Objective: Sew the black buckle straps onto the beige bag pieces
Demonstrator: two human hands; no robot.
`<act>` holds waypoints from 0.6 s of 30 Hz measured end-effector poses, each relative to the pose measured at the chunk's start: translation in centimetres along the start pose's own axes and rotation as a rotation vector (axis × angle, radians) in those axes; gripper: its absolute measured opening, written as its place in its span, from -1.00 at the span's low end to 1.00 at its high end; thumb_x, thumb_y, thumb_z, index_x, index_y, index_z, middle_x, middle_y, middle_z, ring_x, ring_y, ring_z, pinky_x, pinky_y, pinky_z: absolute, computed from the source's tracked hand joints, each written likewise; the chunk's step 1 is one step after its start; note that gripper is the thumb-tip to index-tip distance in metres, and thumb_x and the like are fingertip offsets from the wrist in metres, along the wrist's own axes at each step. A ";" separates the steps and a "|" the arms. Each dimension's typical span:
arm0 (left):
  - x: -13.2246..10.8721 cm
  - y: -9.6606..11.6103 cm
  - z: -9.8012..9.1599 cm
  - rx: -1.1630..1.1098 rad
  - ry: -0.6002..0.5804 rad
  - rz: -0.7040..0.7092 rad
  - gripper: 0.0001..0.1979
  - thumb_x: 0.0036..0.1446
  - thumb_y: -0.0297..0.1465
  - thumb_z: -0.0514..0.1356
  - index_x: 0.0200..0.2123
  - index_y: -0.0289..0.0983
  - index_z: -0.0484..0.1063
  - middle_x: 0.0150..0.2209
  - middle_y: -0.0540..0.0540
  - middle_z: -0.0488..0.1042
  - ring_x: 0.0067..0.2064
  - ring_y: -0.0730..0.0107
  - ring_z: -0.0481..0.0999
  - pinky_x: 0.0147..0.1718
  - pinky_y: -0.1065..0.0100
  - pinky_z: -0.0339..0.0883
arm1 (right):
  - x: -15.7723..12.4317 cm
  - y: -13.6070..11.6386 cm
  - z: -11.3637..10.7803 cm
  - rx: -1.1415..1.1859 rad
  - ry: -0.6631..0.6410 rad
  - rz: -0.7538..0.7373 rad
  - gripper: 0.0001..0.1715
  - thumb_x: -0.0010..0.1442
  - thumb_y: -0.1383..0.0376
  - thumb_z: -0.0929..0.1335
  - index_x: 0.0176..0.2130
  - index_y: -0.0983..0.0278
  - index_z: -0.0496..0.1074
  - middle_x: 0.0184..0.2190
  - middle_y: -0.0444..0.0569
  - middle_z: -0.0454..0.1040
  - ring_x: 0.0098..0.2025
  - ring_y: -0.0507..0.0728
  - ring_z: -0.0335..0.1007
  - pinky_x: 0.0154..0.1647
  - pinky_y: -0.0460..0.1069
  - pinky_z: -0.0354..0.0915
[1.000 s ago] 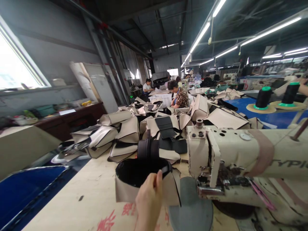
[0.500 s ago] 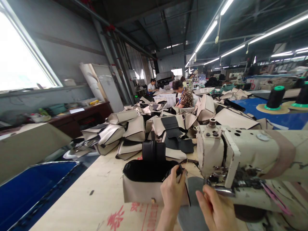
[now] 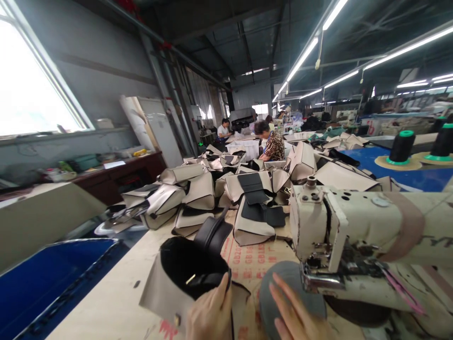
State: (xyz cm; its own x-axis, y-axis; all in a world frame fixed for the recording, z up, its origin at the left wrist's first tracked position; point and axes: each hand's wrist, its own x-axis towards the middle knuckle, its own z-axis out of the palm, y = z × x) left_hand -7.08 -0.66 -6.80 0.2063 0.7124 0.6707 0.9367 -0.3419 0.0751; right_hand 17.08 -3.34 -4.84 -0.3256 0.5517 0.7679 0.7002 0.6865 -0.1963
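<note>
A beige handbag (image 3: 163,288) with a black lining stands tilted on the table, its mouth facing up and its black flap (image 3: 213,234) sticking out at the back. My left hand (image 3: 210,309) is closed on the bag's right rim, fingers pinching the edge. Over the grey round plate (image 3: 271,309) beside the sewing machine (image 3: 336,222), my right hand (image 3: 299,311) is empty with its fingers stretched apart. Whether it touches the plate I cannot tell. A small gold-coloured fitting (image 3: 177,319) shows low on the bag's front.
A heap of similar beige and black bags (image 3: 201,189) covers the table's far part. On the left is a blue-lined bin (image 3: 67,278). Black thread cones (image 3: 401,146) stand at the right. Two people (image 3: 272,141) sit farther back.
The bag has moved left and toward me with my left hand, away from the machine, and turned at an angle. My right hand has shifted left and its fingers have spread.
</note>
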 end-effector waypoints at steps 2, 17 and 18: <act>-0.2 2.2 -2.0 -0.041 0.041 0.107 -0.68 0.09 -0.51 0.09 -0.05 -0.27 0.32 -0.51 0.02 0.51 -0.54 0.55 0.46 -0.45 0.51 0.24 | 0.9 -0.7 1.6 0.136 -0.041 0.100 -0.56 0.28 0.31 0.05 0.08 0.38 0.19 -0.13 0.11 0.39 -0.38 0.05 0.45 -0.58 -0.21 0.33; 9.0 9.9 -1.6 -0.605 -0.375 -0.165 -0.79 0.05 -0.31 0.12 -0.26 -0.23 0.47 -0.37 -0.04 0.54 -0.37 0.38 0.49 -0.40 0.46 0.29 | 1.4 2.1 0.5 0.106 0.476 0.516 -0.86 0.23 0.27 0.24 -0.29 0.32 0.28 -0.53 -0.08 0.44 -0.54 -0.01 0.40 -0.50 -0.20 0.26; 8.2 9.2 -2.4 -0.697 -0.415 -0.259 -0.78 0.01 -0.28 0.17 -0.29 -0.24 0.48 -0.37 -0.04 0.54 -0.37 0.38 0.48 -0.41 0.47 0.29 | 0.8 2.0 0.3 0.143 0.443 0.513 -0.86 0.23 0.27 0.23 -0.25 0.32 0.28 -0.51 -0.08 0.44 -0.51 -0.01 0.41 -0.47 -0.21 0.28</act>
State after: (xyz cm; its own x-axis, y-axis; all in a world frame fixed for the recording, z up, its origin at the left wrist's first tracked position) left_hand 2.54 0.56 1.19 0.2240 0.9406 0.2552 0.6087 -0.3395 0.7171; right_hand 18.03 -1.40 -4.80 0.3364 0.5988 0.7268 0.5952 0.4629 -0.6568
